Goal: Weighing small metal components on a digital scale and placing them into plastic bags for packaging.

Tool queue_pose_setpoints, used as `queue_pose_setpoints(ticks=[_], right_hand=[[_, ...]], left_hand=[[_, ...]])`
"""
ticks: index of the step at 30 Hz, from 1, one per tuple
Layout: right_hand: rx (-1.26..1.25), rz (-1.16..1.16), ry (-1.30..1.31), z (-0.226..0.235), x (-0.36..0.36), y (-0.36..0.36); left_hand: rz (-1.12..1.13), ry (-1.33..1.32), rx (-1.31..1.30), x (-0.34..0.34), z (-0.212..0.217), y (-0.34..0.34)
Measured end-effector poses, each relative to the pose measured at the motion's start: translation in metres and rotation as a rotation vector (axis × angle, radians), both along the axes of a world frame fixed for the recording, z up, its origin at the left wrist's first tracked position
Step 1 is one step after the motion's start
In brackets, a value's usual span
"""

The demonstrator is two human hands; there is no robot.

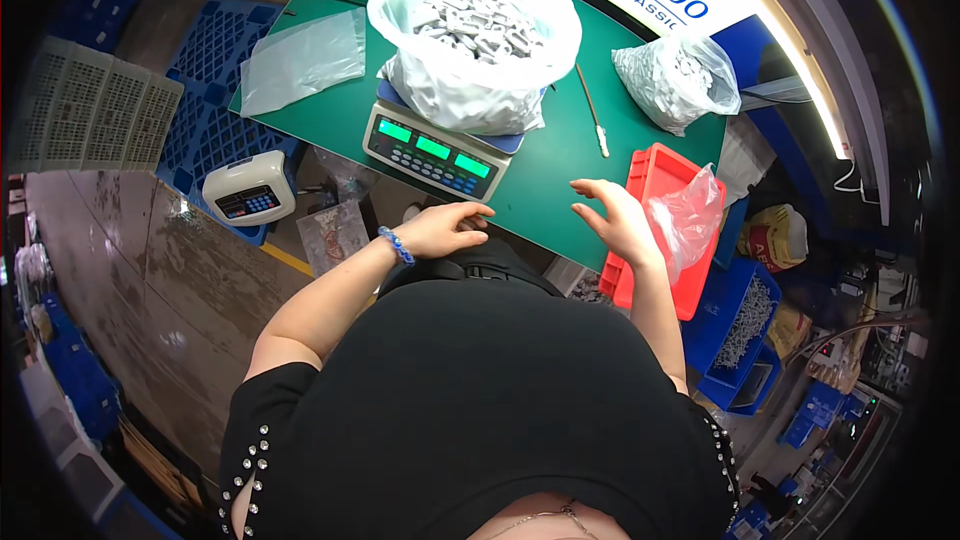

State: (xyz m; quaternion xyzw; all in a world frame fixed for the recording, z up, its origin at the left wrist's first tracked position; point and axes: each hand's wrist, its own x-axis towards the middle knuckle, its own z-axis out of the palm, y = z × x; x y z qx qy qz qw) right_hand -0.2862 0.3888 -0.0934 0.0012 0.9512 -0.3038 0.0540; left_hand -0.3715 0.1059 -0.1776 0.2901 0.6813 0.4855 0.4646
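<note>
My left hand [445,230] is just below the front of the counting scale [432,155], fingers loosely bent, thumb apart, holding nothing. At the near edge of the green table, my right hand [617,221] is raised beside a red tray [648,172], thumb and fingers spread, also holding nothing. On the scale stands a large clear plastic bag [455,95], its mouth wide and folded back. It is heaped with small grey parts [480,25]. The scale's three green displays are lit. A crumpled clear bag [685,220] lies in the red tray.
A smaller bag of pale parts [680,80] and a thin stick [592,110] rest on the green table [545,175]. A flat plastic bag [305,60] lies at the left. A second scale head [250,188] is left of the table; a blue bin of parts [745,325] is at right.
</note>
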Motion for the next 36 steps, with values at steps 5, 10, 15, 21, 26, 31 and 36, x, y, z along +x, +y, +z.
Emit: queue_pose_setpoints(ticks=[5,10,15,21,26,31,36], right_hand=[[-0.218,-0.157,0.042,0.014,-0.036,-0.028],[-0.716,-0.362,0.35,0.047,-0.09,-0.043],[-0.521,-0.427,0.436,0.077,-0.14,-0.057],[-0.213,-0.447,0.352,0.092,-0.17,-0.06],[0.031,-0.459,0.289,0.093,-0.18,-0.064],[0.114,-0.449,0.296,0.092,-0.184,-0.062],[0.105,-0.394,0.386,0.093,-0.178,-0.051]], left_hand=[[0.053,-0.119,-0.051,-0.042,0.013,-0.052],[0.336,-0.028,0.073,-0.121,0.058,-0.097],[0.646,0.265,0.288,-0.201,0.113,-0.096],[0.65,0.643,0.431,-0.237,0.147,-0.055],[0.406,0.74,0.348,-0.238,0.174,-0.029],[0.269,0.954,-0.102,-0.23,0.188,-0.021],[0.422,0.942,-0.038,-0.226,0.191,-0.032]])
